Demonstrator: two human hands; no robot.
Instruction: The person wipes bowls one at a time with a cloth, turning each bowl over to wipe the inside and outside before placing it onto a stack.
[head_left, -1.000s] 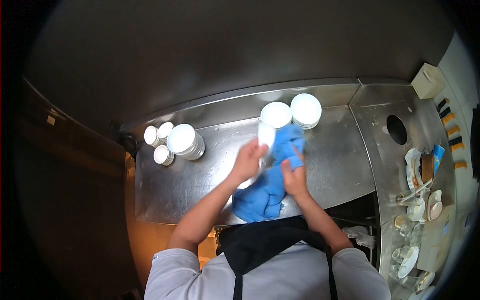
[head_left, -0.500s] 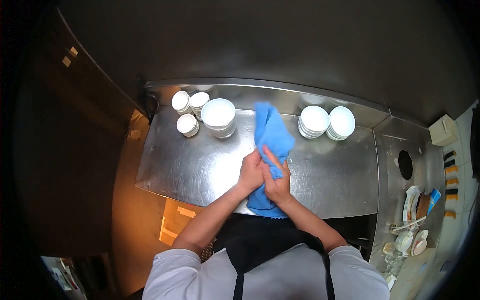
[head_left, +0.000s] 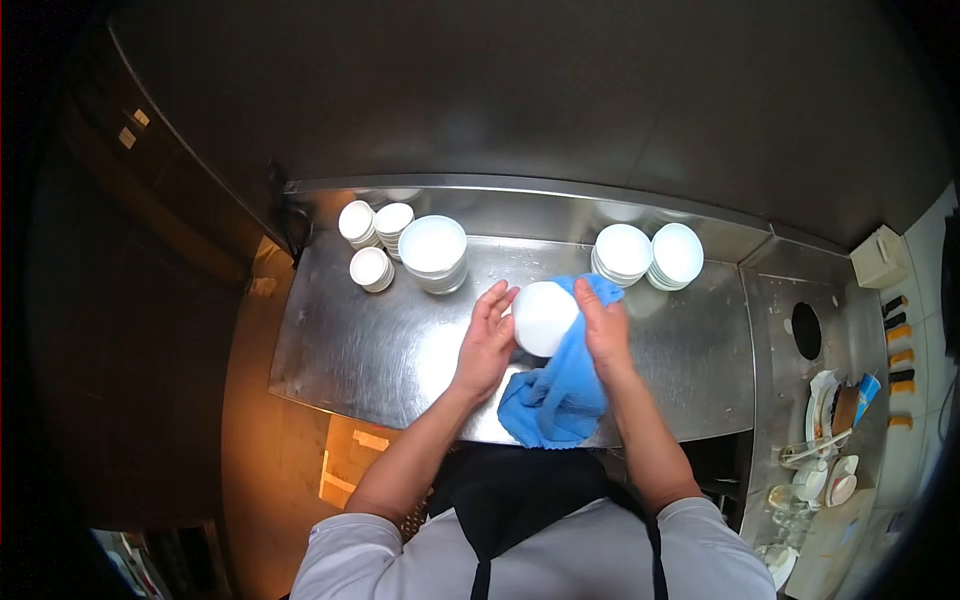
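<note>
A white bowl (head_left: 545, 318) is held between my hands above the steel counter. My left hand (head_left: 487, 335) is at its left edge, fingers curved against the rim. My right hand (head_left: 604, 328) grips the bowl's right side through a blue cloth (head_left: 560, 395). The cloth covers that side of the bowl and hangs down towards the counter's front edge. Beyond my left hand stands a tall stack of white bowls (head_left: 433, 246). Past my right hand are two more bowl stacks, one nearer (head_left: 621, 252) and one farther right (head_left: 677, 254).
Several small cup stacks (head_left: 370, 268) stand at the back left of the steel counter (head_left: 350, 345). A raised ledge (head_left: 530, 215) runs along the back. To the right, a side counter has a round hole (head_left: 806, 331), with dishes (head_left: 810, 480) and glasses nearer me.
The white bowl, not visible earlier, now shows between my hands. My hands, earlier close together on the cloth, have moved apart. The cloth has opened out and its top has come down.
</note>
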